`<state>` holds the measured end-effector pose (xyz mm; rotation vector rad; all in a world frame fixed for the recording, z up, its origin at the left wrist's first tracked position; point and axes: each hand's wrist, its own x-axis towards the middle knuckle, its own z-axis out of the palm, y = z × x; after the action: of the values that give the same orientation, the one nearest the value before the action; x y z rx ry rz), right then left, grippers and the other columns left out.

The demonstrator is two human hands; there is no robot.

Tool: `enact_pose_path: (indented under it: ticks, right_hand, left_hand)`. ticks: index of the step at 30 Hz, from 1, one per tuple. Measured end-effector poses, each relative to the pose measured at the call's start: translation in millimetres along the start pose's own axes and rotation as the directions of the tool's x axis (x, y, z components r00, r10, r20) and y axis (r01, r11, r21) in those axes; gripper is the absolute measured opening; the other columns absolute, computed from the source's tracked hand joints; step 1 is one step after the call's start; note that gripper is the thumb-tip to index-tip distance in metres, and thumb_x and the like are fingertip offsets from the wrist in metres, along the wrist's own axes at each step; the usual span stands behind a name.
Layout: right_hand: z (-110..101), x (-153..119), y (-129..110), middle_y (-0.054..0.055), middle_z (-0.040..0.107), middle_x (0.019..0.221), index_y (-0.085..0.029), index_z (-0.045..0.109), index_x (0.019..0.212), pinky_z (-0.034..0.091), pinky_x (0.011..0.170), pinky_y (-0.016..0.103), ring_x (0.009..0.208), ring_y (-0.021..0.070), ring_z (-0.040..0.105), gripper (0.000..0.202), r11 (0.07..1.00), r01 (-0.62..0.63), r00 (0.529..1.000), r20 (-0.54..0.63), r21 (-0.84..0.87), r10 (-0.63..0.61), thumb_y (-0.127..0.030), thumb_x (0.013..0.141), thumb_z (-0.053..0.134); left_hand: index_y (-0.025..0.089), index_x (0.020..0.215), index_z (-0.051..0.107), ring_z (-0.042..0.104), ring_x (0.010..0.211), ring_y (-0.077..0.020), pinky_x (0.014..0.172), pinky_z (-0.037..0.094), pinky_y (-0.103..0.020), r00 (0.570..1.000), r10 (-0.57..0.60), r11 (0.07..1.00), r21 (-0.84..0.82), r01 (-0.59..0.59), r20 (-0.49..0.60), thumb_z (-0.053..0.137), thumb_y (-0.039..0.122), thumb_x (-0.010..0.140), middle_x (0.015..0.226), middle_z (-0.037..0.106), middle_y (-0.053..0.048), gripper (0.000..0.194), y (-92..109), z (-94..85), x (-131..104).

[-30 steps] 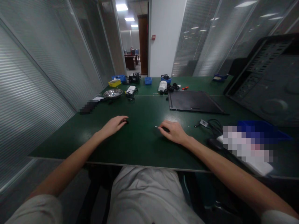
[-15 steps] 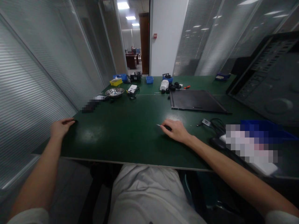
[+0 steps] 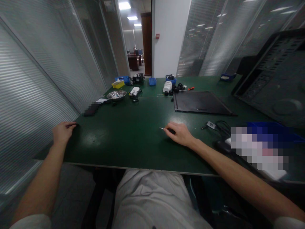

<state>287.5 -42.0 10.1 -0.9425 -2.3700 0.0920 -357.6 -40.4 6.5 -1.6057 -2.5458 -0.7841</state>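
At the table's left edge, my left hand (image 3: 62, 132) is closed in a pinch on a small dark thing (image 3: 76, 124) that is too small to name. My right hand (image 3: 178, 133) rests near the middle of the green table (image 3: 124, 133), fingers curled round a thin metal-tipped tool. Its bright tip (image 3: 161, 128) points left, and a dark part shows inside the fingers. Behind the right hand lies a flat black panel (image 3: 202, 102).
A metal bowl (image 3: 116, 95), a white device with a cable (image 3: 134, 91), a yellow tray (image 3: 118, 84) and a blue basket (image 3: 152, 81) stand farther back. At right are an open computer case (image 3: 274, 82), a blue bin (image 3: 292, 135) and a cable (image 3: 221, 125).
My left hand has shifted slightly, its fingers straighter over the small dark thing. My right hand and its tool have stayed in place.
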Motion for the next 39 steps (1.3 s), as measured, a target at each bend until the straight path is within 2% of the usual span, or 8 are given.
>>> enact_pose_path:
  ticks: [7,11,15,21,26,31,35,39]
  right_hand:
    - [-1.4,0.6,-1.2,0.005,0.07,0.089,-0.021,0.067,0.095,0.036,0.064,0.029,0.072,0.0157,0.06,0.027,1.0,-0.005,1.0,0.012,0.011,0.005,-0.038,0.106,0.05]
    - [-1.3,0.4,-1.0,0.004,0.07,0.09,-0.02,0.067,0.095,0.036,0.065,0.029,0.071,0.0152,0.06,0.027,1.0,-0.003,1.0,0.018,0.004,0.003,-0.037,0.107,0.05]
    - [-0.1,0.1,0.0,0.004,0.07,0.09,-0.02,0.067,0.095,0.036,0.064,0.029,0.071,0.015,0.059,0.026,1.0,-0.002,1.0,0.015,0.004,0.002,-0.038,0.107,0.05]
    - [2.2,0.0,2.7,0.004,0.07,0.089,-0.021,0.067,0.096,0.035,0.063,0.029,0.069,0.0148,0.058,0.027,1.0,-0.01,1.0,0.01,0.002,0.01,-0.039,0.106,0.051]
    - [2.9,-0.1,3.1,0.004,0.07,0.09,-0.021,0.067,0.096,0.036,0.064,0.029,0.071,0.0151,0.059,0.026,1.0,-0.005,1.0,0.014,-0.004,0.005,-0.039,0.106,0.051]
    - [3.1,0.1,3.7,0.004,0.07,0.091,-0.021,0.067,0.096,0.037,0.065,0.029,0.071,0.0147,0.06,0.027,1.0,-0.006,1.0,0.021,0.006,0.006,-0.039,0.106,0.05]
    - [2.5,0.3,3.7,0.004,0.071,0.09,-0.021,0.067,0.096,0.036,0.064,0.029,0.069,0.0146,0.059,0.028,1.0,-0.011,1.0,0.027,0.004,0.011,-0.04,0.106,0.05]
    - [1.4,0.6,2.2,0.004,0.07,0.09,-0.021,0.067,0.095,0.037,0.065,0.028,0.07,0.0145,0.059,0.027,1.0,-0.016,1.0,0.015,0.0,0.016,-0.039,0.106,0.05]
  left_hand:
    - [0.007,0.118,0.075,0.062,0.095,-0.0206,0.085,0.043,-0.024,0.997,0.075,0.992,0.108,-0.072,-0.028,0.062,0.029,0.095,0.107,0.071,-0.008,0.034,7.7,-3.5,-3.9]
    - [0.006,0.124,0.073,0.06,0.101,-0.0236,0.087,0.042,-0.026,0.992,0.129,0.969,0.213,-0.126,0.003,0.058,0.025,0.096,0.111,0.071,-0.013,0.037,11.6,-4.2,-6.1]
    - [0.007,0.126,0.073,0.059,0.101,-0.0241,0.086,0.041,-0.027,0.992,0.122,0.953,0.275,-0.124,0.024,0.054,0.03,0.1,0.123,0.07,-0.016,0.04,15.1,-5.9,-10.3]
    - [0.009,0.123,0.076,0.057,0.082,-0.0227,0.071,0.037,-0.026,0.996,0.093,0.922,0.378,-0.085,-0.003,0.054,0.031,0.099,0.107,0.072,-0.014,0.04,23.2,-10.8,-18.3]
    - [0.007,0.12,0.077,0.057,0.089,-0.0234,0.073,0.038,-0.025,0.996,0.088,0.916,0.395,-0.07,-0.027,0.05,0.031,0.101,0.112,0.069,-0.016,0.041,18.9,-11.0,-19.4]
    - [0.007,0.123,0.076,0.057,0.088,-0.0251,0.075,0.038,-0.028,0.988,0.151,0.891,0.437,-0.124,-0.028,0.045,0.032,0.103,0.108,0.067,-0.017,0.045,7.6,-5.6,-16.7]
    - [0.012,0.127,0.076,0.058,0.091,-0.0287,0.073,0.038,-0.031,0.996,0.079,0.891,0.451,-0.051,-0.043,0.044,0.038,0.102,0.117,0.066,-0.019,0.048,3.5,-4.0,-15.9]
    - [0.014,0.125,0.077,0.059,0.092,-0.0312,0.078,0.039,-0.035,0.996,0.059,0.865,0.501,-0.02,-0.062,0.046,0.04,0.101,0.11,0.069,-0.019,0.046,7.6,-6.3,-16.5]
